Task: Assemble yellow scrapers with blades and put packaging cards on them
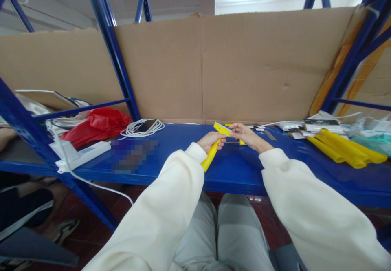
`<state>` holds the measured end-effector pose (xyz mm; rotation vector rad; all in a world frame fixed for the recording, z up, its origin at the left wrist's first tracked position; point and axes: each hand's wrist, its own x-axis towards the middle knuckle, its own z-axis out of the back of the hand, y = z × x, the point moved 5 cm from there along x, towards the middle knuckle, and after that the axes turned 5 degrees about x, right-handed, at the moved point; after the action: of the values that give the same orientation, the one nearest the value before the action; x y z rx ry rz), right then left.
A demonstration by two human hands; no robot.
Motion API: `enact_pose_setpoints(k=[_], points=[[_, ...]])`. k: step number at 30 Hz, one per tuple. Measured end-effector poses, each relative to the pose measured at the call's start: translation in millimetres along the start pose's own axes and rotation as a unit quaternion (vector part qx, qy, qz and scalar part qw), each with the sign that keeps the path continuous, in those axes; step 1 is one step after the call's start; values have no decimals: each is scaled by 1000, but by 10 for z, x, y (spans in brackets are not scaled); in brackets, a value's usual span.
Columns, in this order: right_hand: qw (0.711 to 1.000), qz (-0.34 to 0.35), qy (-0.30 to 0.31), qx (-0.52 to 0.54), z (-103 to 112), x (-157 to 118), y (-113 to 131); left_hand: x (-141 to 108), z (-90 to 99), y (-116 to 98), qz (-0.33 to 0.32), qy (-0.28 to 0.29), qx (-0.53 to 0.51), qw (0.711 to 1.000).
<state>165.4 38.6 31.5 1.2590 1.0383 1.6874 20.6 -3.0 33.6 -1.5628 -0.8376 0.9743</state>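
Observation:
Over the blue tabletop [183, 140], my left hand [210, 141] is closed around the handle of a yellow scraper [210, 157]. Its wide yellow head, with a pale strip along the edge, tilts up between both hands. My right hand [244, 135] pinches the right end of that head between thumb and fingers. Anything small inside this pinch is hidden. Just below the hands lies a thin rod with a yellow end [242, 142], perhaps a screwdriver. A flat metal strip [270, 135] and several small black and white pieces [258, 128] lie beyond my right hand.
Several yellow tubes [345, 148] are piled at the right, beside white-and-black packets [320, 122]. To the left are a coiled white cable [143, 128], a red plastic bag [97, 126] and a white power strip [88, 153]. Cardboard [244, 67] walls the back between blue posts.

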Motion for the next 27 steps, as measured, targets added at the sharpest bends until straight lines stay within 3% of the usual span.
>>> enact_pose_setpoints(k=[7, 10, 14, 17, 19, 24, 27], points=[[999, 10, -9, -41, -1, -4, -2, -3, 13, -19, -12, 2, -16, 1000], [994, 53, -30, -90, -11, 16, -10, -15, 30, -47, -19, -15, -15, 1000], [975, 103, -75, -183, 48, 45, 8, -16, 64, -76, -41, -47, -17, 998], [952, 88, -108, -272, 222, 38, 56, -4, 112, -76, -49, -91, -1, 995], [936, 57, -83, -337, 354, 21, 73, 8, 143, -66, -43, -117, 16, 992], [908, -42, 53, -414, 648, -42, -102, 41, 206, -47, -23, -152, 54, 987], [888, -51, 47, -455, 800, -44, -229, 47, 235, -40, -10, -167, 76, 983]])
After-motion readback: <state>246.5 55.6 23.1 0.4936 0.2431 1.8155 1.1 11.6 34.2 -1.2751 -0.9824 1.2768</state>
